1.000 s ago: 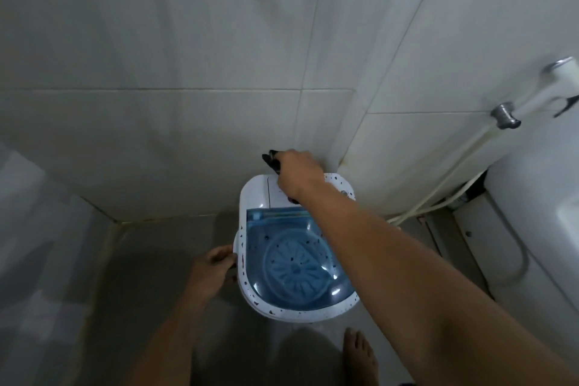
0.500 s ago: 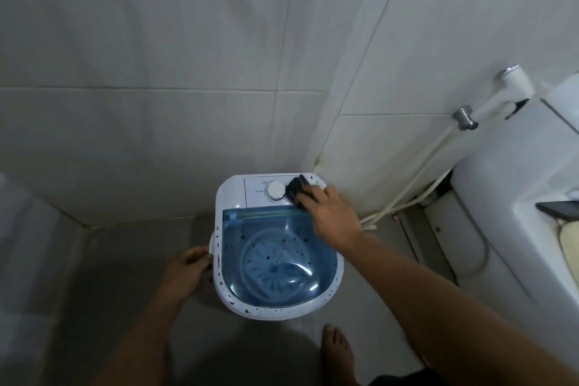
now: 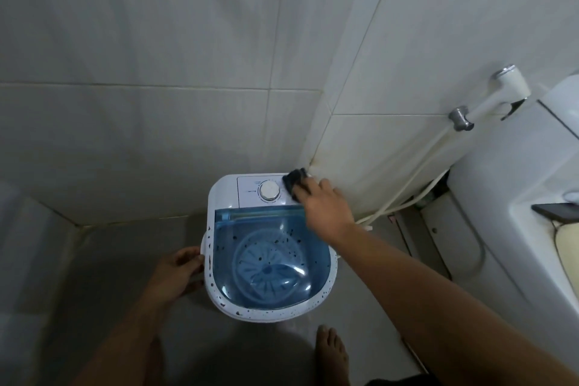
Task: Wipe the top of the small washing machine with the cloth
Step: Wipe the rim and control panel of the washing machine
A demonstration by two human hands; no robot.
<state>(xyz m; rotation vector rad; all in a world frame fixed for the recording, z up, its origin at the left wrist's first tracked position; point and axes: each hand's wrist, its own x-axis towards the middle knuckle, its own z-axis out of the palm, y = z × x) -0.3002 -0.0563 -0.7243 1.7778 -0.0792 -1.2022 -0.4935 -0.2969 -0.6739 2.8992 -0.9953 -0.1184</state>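
Observation:
The small washing machine [image 3: 225,194] stands on the floor in the tiled corner; it is white with dark specks, a clear blue lid [image 3: 269,247] and a white dial [image 3: 269,190] on its back panel. My right hand [image 3: 326,210] presses a dark cloth [image 3: 294,180] onto the panel's right rear corner, just right of the dial. My left hand [image 3: 178,273] holds the machine's left side at its handle.
A white toilet cistern [image 3: 517,172] stands at the right with a dark phone [image 3: 556,211] on it. A bidet sprayer [image 3: 488,103] hangs on the wall, its hose [image 3: 407,188] running down behind the machine. My bare foot [image 3: 332,351] is on the grey floor.
My right hand slid the cloth from the panel's middle, over the dial, to the right rear corner. The dial came into view. My left hand has stayed on the machine's side.

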